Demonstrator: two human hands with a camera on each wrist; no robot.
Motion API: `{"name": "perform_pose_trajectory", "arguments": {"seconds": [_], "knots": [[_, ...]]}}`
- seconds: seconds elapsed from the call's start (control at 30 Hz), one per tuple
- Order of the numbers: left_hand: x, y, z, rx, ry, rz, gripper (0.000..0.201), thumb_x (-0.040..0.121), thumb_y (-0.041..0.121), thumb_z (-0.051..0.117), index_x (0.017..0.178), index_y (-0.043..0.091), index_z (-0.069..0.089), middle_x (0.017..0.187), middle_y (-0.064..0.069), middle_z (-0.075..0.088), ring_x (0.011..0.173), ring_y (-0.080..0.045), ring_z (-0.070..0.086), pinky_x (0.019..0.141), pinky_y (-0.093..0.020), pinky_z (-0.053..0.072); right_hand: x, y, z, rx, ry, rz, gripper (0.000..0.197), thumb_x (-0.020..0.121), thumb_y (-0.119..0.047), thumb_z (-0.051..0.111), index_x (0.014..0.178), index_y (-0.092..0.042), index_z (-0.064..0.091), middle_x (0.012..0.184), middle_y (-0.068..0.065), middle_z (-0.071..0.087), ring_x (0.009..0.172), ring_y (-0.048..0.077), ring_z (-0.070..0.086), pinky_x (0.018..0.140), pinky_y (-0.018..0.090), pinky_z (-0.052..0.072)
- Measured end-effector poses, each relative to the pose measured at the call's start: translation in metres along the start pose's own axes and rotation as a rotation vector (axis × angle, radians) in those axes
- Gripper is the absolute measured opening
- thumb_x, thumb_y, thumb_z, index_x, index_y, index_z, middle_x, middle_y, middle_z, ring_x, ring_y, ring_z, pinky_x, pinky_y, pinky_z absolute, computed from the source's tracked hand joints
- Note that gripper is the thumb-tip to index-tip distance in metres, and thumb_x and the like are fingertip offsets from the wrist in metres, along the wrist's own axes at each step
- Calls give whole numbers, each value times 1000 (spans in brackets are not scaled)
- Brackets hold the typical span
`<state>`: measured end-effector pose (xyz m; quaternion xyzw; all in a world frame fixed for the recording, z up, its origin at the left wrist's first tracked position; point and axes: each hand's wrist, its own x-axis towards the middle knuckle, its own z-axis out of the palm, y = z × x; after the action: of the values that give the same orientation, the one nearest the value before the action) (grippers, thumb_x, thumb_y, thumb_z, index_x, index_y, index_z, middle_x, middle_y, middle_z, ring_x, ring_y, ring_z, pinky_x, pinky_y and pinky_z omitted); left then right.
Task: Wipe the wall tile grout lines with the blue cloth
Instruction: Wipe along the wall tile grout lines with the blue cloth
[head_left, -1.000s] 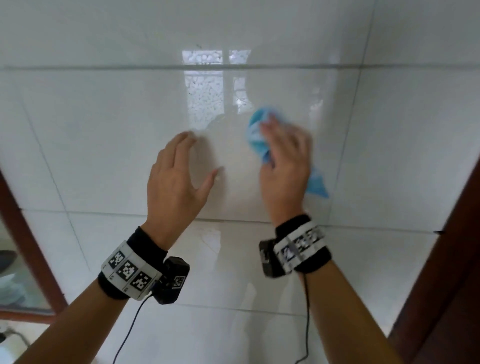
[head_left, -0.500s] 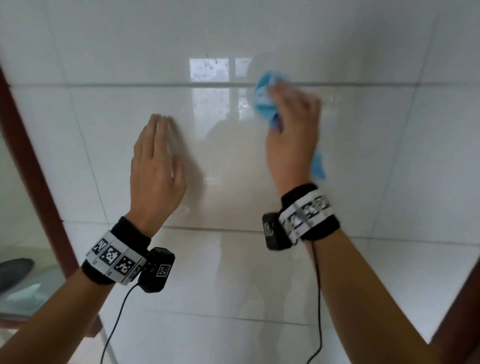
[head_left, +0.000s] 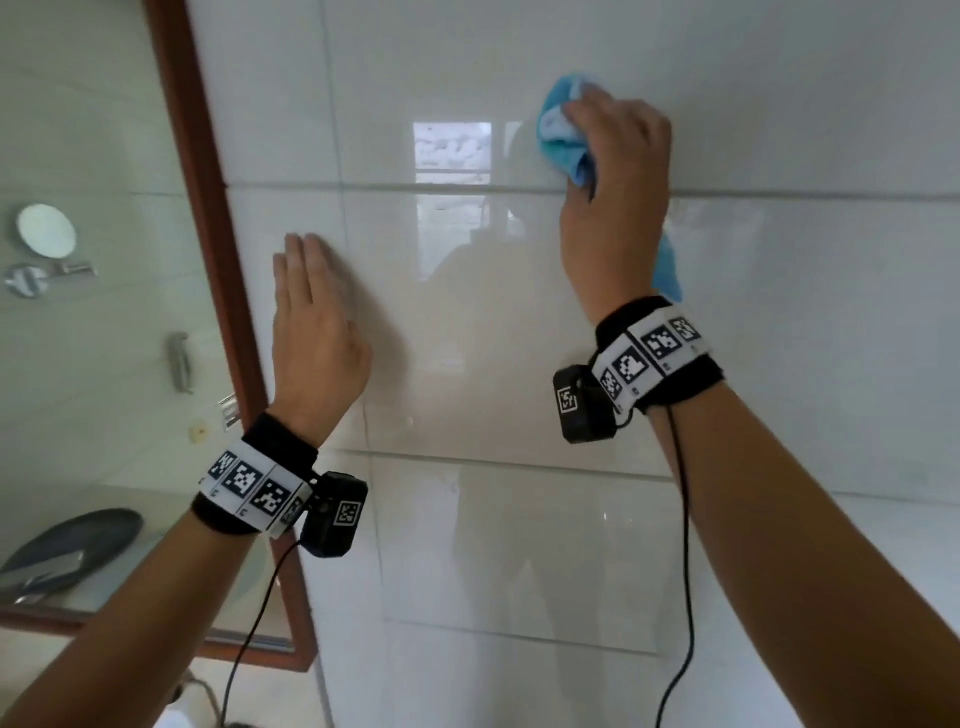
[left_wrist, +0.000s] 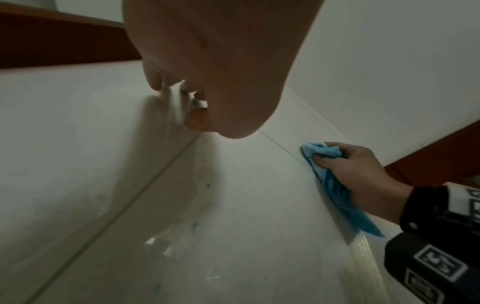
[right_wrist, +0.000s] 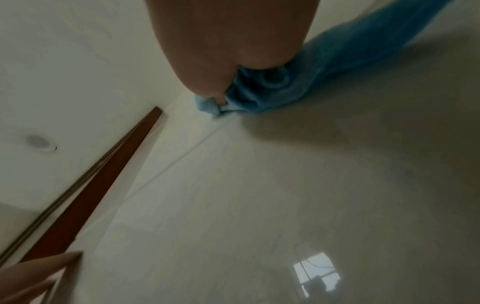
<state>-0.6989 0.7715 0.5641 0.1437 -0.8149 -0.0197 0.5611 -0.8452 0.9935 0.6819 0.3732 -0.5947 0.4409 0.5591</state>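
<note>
My right hand grips a bunched blue cloth and presses it against the glossy white wall tiles, just above the horizontal grout line. A tail of the cloth hangs down behind the wrist. The left wrist view shows the same cloth pinned to the wall under the right hand. In the right wrist view the cloth sits right at a grout line. My left hand lies flat on the tile lower left, fingers straight, holding nothing. A vertical grout line runs beside it.
A brown wooden frame borders the tiles on the left, with a mirror or glass beyond it showing bathroom fittings and a dark basin. Another horizontal grout line runs below the hands. Wrist camera cables hang down.
My right hand has carried the cloth up the wall from mid-tile to the upper horizontal grout line. The left hand went flat with fingers together. The view swung, bringing the wooden frame in at left.
</note>
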Motion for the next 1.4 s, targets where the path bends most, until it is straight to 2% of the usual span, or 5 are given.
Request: {"name": "perform_pose_trajectory", "arguments": {"seconds": [0.3, 0.57, 0.8, 1.13, 1.4], "knots": [[-7, -41, -10, -101, -65, -3, 106, 70, -24, 36, 167, 13, 16, 174, -8, 14, 162, -22, 11, 130, -40, 23, -118, -70, 78, -67, -488, -565, 58, 71, 12, 76, 127, -3, 70, 137, 12, 66, 124, 30, 51, 109, 45, 47], [-7, -49, -16, -135, -47, 0, 113, 67, -26, 37, 167, 24, 23, 173, 5, 19, 159, -10, 18, 110, 4, 16, -19, -106, 106, -39, -228, -282, 45, 84, 8, 57, 123, -11, 70, 138, 3, 66, 122, 32, 56, 98, 41, 53], [-3, -61, -11, -127, -66, 40, 105, 71, -25, 42, 165, 18, 27, 172, 1, 24, 157, -13, 28, 107, -24, 48, -73, -115, 119, -19, -425, -464, 56, 75, 15, 71, 127, -7, 69, 139, 9, 65, 126, 30, 53, 108, 41, 48], [-3, -66, -18, -95, -106, 69, 113, 69, -30, 40, 167, 23, 21, 173, 10, 17, 158, -3, 17, 104, -13, 39, 46, -124, 112, -3, -181, -294, 42, 81, 13, 56, 111, -10, 72, 120, 5, 67, 115, 26, 59, 86, 36, 56], [-10, -72, -25, -119, -114, 59, 87, 78, -16, 44, 159, 16, 43, 169, 3, 33, 119, -23, 66, 73, -28, 57, -111, -107, 119, -40, -565, -515, 57, 77, 8, 59, 132, -3, 66, 142, 14, 61, 131, 34, 52, 113, 48, 43]]}}
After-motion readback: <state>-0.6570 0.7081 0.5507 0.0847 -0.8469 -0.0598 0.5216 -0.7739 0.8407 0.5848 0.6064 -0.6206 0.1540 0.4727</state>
